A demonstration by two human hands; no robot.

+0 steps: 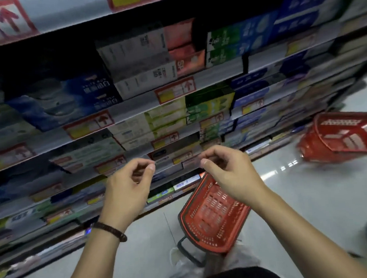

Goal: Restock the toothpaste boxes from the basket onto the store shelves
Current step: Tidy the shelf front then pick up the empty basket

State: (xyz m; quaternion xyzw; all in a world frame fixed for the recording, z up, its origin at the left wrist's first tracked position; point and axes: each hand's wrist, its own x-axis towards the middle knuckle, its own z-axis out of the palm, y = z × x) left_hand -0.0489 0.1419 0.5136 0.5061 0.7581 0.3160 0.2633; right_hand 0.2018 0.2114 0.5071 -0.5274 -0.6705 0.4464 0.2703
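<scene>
Head view, single entry.

My left hand [130,183]: raised in front of the shelves [133,112], fingers curled loosely inward, thumb close to the forefinger; the grip is half closed on nothing. A dark beaded bracelet [110,230] sits on that wrist.

My right hand [228,174]: level with the left and near it, apart from it, fingers likewise curled, grip half closed and empty.

Red basket [214,217]: on the floor [301,195] directly below my right hand, close to the foot of the shelving, dark handle folded down toward me. Its mesh bottom shows through; I see no boxes in it.

Second red basket [347,136]: farther right on the floor, tilted, blurred; pale shapes show inside it, and I cannot tell what they are.

Toothpaste boxes [142,63]: stacked lying flat in rows on several shelf levels, white, blue, green and red-orange packs side by side. The blue ones [67,103] fill the left part of the upper row. Red-framed price tags with arrows [176,90] line the shelf edges.

My legs in pale trousers [187,268]: at the bottom edge, behind the near basket.
</scene>
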